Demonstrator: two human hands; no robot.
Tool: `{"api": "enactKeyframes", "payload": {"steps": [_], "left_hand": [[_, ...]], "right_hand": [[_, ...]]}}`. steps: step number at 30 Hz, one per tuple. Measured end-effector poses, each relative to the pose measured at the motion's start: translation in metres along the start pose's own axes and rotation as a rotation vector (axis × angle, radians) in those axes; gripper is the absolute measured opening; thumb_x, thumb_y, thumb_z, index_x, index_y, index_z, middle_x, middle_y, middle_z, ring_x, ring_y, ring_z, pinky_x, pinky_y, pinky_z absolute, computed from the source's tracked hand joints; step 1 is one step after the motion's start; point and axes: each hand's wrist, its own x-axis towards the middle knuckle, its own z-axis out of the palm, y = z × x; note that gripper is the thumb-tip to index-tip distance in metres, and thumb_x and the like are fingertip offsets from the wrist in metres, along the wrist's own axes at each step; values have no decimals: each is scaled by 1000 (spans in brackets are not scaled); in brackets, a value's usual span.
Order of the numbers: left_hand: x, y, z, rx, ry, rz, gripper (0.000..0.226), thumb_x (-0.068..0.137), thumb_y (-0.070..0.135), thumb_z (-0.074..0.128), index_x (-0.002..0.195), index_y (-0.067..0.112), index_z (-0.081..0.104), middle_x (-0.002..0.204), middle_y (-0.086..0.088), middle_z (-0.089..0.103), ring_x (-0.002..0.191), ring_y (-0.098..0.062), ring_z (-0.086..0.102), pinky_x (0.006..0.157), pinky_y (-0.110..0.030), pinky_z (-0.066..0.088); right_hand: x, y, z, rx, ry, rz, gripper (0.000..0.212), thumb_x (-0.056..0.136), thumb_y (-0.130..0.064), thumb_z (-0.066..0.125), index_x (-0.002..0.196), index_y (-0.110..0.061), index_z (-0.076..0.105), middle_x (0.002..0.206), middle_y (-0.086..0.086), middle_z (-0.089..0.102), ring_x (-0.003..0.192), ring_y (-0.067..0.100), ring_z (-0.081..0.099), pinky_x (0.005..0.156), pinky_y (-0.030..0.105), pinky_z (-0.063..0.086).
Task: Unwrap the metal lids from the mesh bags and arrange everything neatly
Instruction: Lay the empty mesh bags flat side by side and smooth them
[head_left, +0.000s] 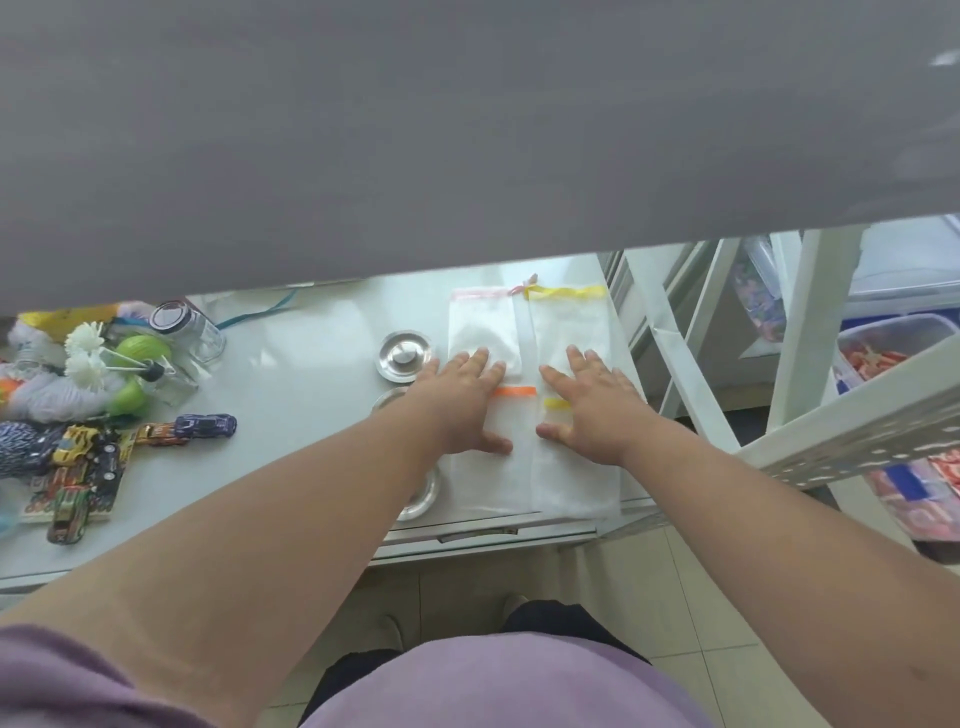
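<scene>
Several white mesh bags lie flat in two columns at the table's right end: a pink-trimmed bag (480, 325), a yellow-trimmed bag (571, 322), an orange-trimmed bag (491, 478) and a second yellow-trimmed bag (576, 483). My left hand (462, 400) rests palm-down with fingers spread across the left column. My right hand (592, 402) presses flat on the right column. A round metal lid (404, 356) with a knob lies bare left of the bags. Two more metal lids, one (387, 399) and another (421, 496), peek out from under my left forearm.
The white table (311, 364) carries clutter at its left: a glass jar (187, 330), white flowers (88, 353), green balls, yarn and toy cars (205, 423). A grey shelf (415, 130) overhangs the back. White rack posts (810, 332) and storage bins (893, 353) stand right.
</scene>
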Motion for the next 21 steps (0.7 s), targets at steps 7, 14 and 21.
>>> {"api": "enactKeyframes", "payload": {"steps": [7, 14, 21], "left_hand": [[-2, 0, -1, 3, 17, -9, 122, 83, 81, 66, 173, 26, 4, 183, -6, -2, 169, -29, 4, 134, -58, 2], [-25, -24, 8, -72, 76, -13, 118, 85, 78, 67, 173, 29, 7, 183, -4, 0, 169, -26, 3, 135, -55, 0], [-48, -45, 15, -153, 96, -53, 114, 87, 76, 67, 173, 35, 5, 183, -3, 0, 169, -23, -1, 135, -52, 2]], "right_hand": [[10, -3, -14, 20, 16, 8, 95, 88, -69, 63, 164, -38, 14, 176, 7, -5, 161, 28, -7, 127, 58, 7], [-20, 8, -15, 137, 116, 256, 34, 98, -31, 66, 126, -14, 58, 125, 12, 55, 105, 30, 56, 85, 40, 49], [-14, 7, -17, 180, 205, 273, 18, 97, -9, 59, 114, -12, 62, 119, 14, 57, 101, 30, 57, 83, 37, 48]]}}
